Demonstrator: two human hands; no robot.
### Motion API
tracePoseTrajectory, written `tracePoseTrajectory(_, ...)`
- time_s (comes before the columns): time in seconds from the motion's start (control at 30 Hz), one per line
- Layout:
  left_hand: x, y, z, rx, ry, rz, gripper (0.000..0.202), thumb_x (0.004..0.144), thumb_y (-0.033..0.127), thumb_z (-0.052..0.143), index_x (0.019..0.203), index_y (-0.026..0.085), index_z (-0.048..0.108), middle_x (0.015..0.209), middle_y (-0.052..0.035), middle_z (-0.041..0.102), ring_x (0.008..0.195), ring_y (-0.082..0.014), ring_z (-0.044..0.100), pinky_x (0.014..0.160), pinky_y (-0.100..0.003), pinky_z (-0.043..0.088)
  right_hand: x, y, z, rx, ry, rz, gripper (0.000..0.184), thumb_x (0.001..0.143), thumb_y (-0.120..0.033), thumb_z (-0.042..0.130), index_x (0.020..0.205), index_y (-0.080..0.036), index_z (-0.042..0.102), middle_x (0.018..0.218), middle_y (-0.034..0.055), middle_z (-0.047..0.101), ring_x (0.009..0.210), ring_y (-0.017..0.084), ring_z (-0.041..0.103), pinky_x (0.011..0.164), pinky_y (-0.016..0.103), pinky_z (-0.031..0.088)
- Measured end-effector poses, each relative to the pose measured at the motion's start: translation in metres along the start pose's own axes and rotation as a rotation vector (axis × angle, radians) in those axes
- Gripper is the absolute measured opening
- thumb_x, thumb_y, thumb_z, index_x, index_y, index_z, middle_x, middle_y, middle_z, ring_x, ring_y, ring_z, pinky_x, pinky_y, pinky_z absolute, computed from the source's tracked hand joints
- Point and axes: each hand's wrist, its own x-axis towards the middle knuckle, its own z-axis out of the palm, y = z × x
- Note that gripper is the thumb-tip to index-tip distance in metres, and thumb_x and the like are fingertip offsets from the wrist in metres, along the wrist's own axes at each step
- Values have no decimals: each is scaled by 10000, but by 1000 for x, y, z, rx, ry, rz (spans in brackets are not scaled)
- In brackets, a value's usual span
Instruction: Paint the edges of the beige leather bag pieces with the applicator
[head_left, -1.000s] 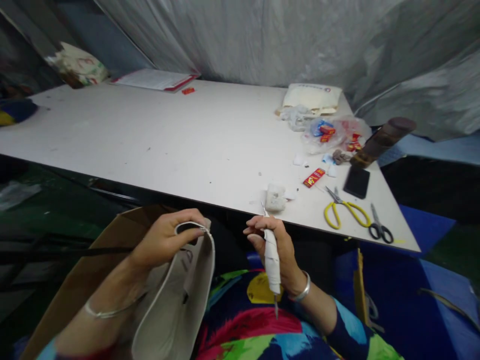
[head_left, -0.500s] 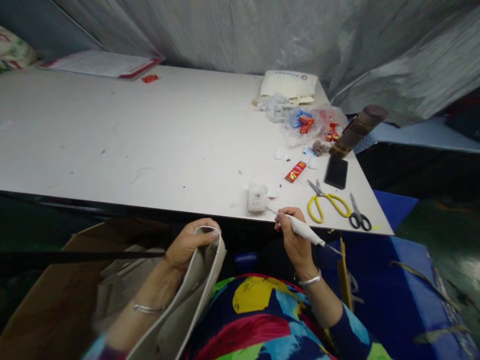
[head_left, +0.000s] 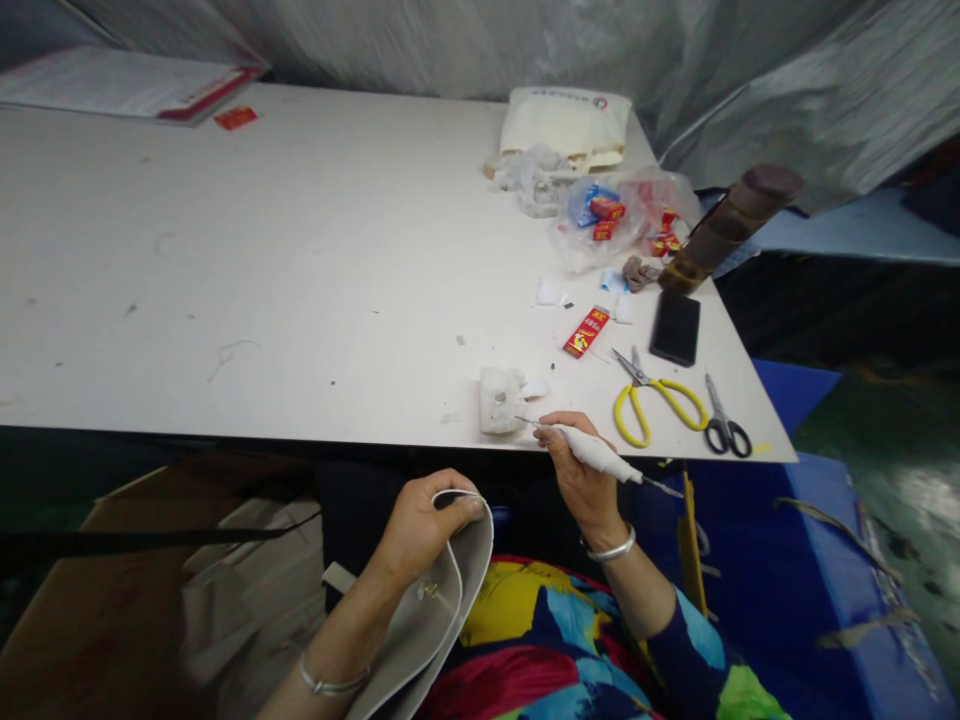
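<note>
My left hand (head_left: pixel 424 525) is closed on the upper edge of a beige bag-like piece (head_left: pixel 474 560), its thumb over the rim. The piece is folded open, with small gold-coloured metal fittings near the wrist. My right hand (head_left: pixel 581 475) is wrapped around an awl-like tool (head_left: pixel 604 455) with a white-wrapped handle and a thin metal point at each end. Its front point is at the right side of a small whitish block (head_left: pixel 501 402) on the table edge; whether it touches the block I cannot tell.
Right of the block lie yellow-handled scissors (head_left: pixel 637 385), black-handled scissors (head_left: pixel 725 425), a phone (head_left: pixel 675 328) and a red packet (head_left: pixel 586 331). Behind are a brown bottle (head_left: pixel 724 235), plastic bags (head_left: pixel 577 250) and a cream pouch (head_left: pixel 566 120). A cardboard box (head_left: pixel 82 620) stands at left.
My left hand has moved right and down with the beige piece, whose inside and gold fittings now show more. The tool's tip has stayed beside the block. The view has shifted slightly.
</note>
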Motion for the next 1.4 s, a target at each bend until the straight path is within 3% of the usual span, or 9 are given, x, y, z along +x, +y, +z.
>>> tracePoseTrajectory(0.4, 4, 1, -1, 42, -71, -19, 189, 798, 362, 765, 794, 175, 740, 787, -48, 740, 759, -205, 653, 684, -279, 490, 4, 1, 3, 38, -43, 44, 258, 995, -481, 705, 1000, -224, 725, 872, 21, 765, 790, 200, 722, 773, 337, 559)
tracePoseTrajectory(0.6, 2, 6, -5, 110, -109, 19, 144, 811, 318, 745, 816, 176, 761, 812, -50, 760, 797, -214, 677, 746, -294, 509, 6, 0, 6, -26, -61, -3, 221, 999, -441, 697, 1004, -222, 727, 856, 12, 748, 765, 187, 704, 755, 324, 552)
tracePoseTrajectory(0.77, 0, 3, -8, 109, -107, 31, 149, 814, 329, 760, 832, 181, 757, 814, -42, 759, 782, -207, 677, 705, -276, 505, 7, 2, 9, -34, -75, -39, 233, 994, -455, 703, 1016, -224, 727, 891, 21, 749, 796, 196, 706, 800, 338, 569)
tracePoseTrajectory(0.97, -2, -4, -7, 93, -102, 23, 159, 819, 335, 762, 861, 181, 756, 821, -37, 753, 761, -193, 664, 675, -266, 491, -5, -5, 1, 38, 23, -43, 220, 988, -447, 719, 986, -228, 739, 859, 27, 750, 751, 197, 700, 723, 337, 554)
tracePoseTrajectory(1.17, -5, -1, -6, 85, -117, 16, 162, 785, 315, 770, 863, 174, 757, 798, -24, 744, 743, -187, 653, 702, -279, 475, -31, -12, 6, 288, -384, 196, 249, 983, -451, 722, 897, -218, 730, 718, -5, 718, 630, 156, 659, 599, 266, 524)
tracePoseTrajectory(1.4, -11, -3, -7, 6, -109, -12, 192, 754, 308, 775, 872, 158, 758, 812, -28, 743, 764, -181, 639, 735, -284, 463, -45, -4, 14, 294, -413, 251, 251, 976, -445, 737, 872, -217, 720, 719, -14, 697, 641, 140, 629, 617, 246, 493)
